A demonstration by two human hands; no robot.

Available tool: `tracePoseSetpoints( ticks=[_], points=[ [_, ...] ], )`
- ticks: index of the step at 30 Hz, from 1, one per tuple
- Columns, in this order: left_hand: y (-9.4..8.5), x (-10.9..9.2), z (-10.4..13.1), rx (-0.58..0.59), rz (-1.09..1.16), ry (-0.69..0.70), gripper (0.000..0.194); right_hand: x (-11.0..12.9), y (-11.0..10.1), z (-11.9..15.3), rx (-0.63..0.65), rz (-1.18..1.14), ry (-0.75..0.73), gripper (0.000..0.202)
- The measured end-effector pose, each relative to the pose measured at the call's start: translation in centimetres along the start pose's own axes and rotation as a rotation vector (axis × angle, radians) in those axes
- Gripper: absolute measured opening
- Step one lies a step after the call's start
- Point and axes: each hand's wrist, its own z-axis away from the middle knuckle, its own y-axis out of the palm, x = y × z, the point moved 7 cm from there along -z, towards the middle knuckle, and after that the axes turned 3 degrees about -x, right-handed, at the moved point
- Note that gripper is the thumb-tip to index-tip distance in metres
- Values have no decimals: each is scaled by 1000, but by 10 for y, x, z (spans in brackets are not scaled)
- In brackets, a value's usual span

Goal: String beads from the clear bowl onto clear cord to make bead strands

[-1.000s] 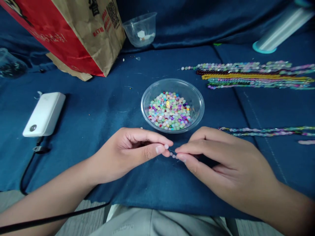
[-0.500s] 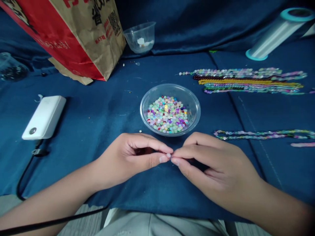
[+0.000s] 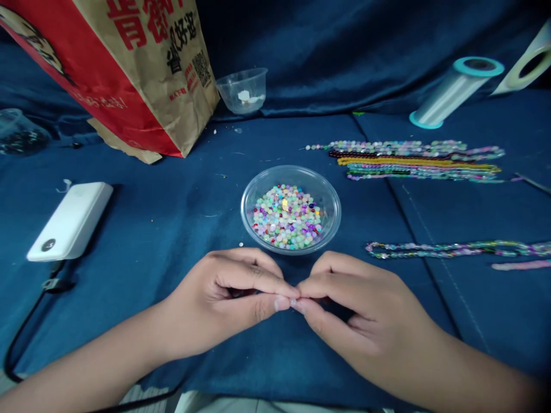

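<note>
My left hand (image 3: pixel 241 295) is closed in a pinch, thumb and forefinger on a small pale bead (image 3: pixel 293 302). From the other side, my right hand (image 3: pixel 361 304) meets it with thumb and forefinger also pinched. The fingertips of both hands touch around the bead. Whatever else the right fingers grip is too small to make out. Just beyond the hands sits a clear plastic bowl (image 3: pixel 334 227) holding many mixed beads (image 3: pixel 286 221) in green, pink, purple and white. One loose bead (image 3: pixel 241 244) lies left of the bowl on the blue cloth (image 3: pixel 189 229).
Strung beads (image 3: pixel 413 160) lie in rows at the right, with another bead strand (image 3: pixel 447 249) nearer. Behind them lean a spool (image 3: pixel 456 94) and a tape roll (image 3: pixel 527 63). A paper bag (image 3: pixel 150 86), clear cup (image 3: pixel 243 92) and corded white power bank (image 3: pixel 71 221) are at the left.
The camera view has tilted up a little, so everything appears lower. The two hands' fingertips have closed in around the bead, which is now more covered.
</note>
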Motion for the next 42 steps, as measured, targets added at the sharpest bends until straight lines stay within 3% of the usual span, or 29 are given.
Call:
tracePoseSetpoints(
  ticks=[18, 24, 30, 36, 42],
  points=[
    [0, 2, 2, -24, -81, 9, 11, 0, 1, -2, 14, -46, 53, 20],
    [-9, 1, 4, -69, -262, 10, 11, -2, -3, -3, -12, 17, 51, 23],
    [-12, 0, 5, 36, -672, 141, 14, -2, -11, 0, -55, 79, 30, 22],
    [-10, 6, 8, 191, -623, 33, 18, -1, -14, 0, -65, 105, 25, 21],
    [-15, 12, 11, 224, -586, 43, 14, -2, -14, 0, -66, 108, 33, 21]
  ],
)
